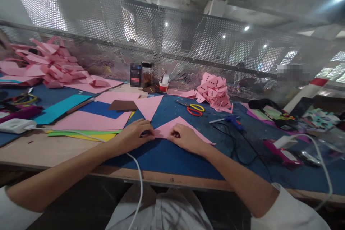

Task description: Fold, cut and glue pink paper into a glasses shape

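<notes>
A pink triangular sheet of paper or thin foam lies on the blue work surface in front of me, one point facing away. My left hand is closed at its left corner, fingertips and thumb pinched on the edge. On the near edge, a little to the right, my right hand is curled with thumb and fingers together on the same sheet. The right hand and wrist cover part of it; its right corner shows past the wrist. Another pink triangle lies just beyond my left hand.
Scissors and a blue glue gun with its cord lie to the right. Stacked coloured sheets are on the left. Pink piles stand at the back left and back centre. A white cable hangs over the front edge.
</notes>
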Demonstrator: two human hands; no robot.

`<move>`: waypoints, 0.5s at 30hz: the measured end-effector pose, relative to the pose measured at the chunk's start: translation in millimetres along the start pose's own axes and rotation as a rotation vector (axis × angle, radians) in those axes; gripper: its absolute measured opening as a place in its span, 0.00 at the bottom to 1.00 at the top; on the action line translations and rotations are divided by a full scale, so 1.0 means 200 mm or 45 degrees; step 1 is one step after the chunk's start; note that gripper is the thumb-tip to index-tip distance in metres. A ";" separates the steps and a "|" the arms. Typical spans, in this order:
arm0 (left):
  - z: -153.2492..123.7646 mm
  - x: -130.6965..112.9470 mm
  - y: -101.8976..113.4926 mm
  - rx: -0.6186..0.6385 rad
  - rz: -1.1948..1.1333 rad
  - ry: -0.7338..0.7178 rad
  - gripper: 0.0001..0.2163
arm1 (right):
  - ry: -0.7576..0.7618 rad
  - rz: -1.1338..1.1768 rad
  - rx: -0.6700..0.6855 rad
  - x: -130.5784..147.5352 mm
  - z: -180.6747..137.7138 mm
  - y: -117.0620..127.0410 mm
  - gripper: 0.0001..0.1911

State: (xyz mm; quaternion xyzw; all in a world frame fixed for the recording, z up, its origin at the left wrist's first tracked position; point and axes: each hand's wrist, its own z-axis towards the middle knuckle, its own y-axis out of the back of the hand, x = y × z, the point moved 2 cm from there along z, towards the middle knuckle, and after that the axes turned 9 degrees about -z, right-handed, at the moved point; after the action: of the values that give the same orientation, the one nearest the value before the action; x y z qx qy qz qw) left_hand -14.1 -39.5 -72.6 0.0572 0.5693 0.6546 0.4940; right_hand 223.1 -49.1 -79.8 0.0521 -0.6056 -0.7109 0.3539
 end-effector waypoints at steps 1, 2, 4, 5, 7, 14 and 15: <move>0.01 0.00 -0.01 0.005 -0.001 -0.001 0.08 | -0.004 0.004 -0.001 0.00 0.00 0.00 0.05; 0.01 0.01 -0.01 0.007 -0.001 0.004 0.09 | -0.009 0.008 -0.004 0.00 0.00 0.00 0.05; 0.02 0.01 -0.02 0.005 -0.001 0.030 0.10 | -0.013 0.010 -0.012 -0.01 0.00 -0.01 0.06; 0.02 0.02 -0.02 0.004 -0.001 0.043 0.10 | -0.009 0.010 -0.015 -0.01 0.00 -0.01 0.06; 0.02 0.02 -0.02 0.001 0.001 0.059 0.10 | 0.001 0.007 -0.019 -0.01 0.00 -0.01 0.07; 0.04 -0.03 -0.03 -0.042 0.064 0.052 0.09 | 0.011 -0.042 -0.011 0.00 0.00 0.00 0.09; 0.04 -0.03 -0.03 -0.044 0.079 0.056 0.08 | 0.009 -0.049 -0.012 0.00 0.00 0.00 0.09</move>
State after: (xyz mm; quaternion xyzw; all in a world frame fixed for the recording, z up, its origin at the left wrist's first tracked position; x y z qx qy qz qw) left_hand -2.2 -39.2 -70.8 0.0519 0.5664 0.6805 0.4619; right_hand 222.8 -48.7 -78.6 0.0646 -0.5999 -0.7202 0.3425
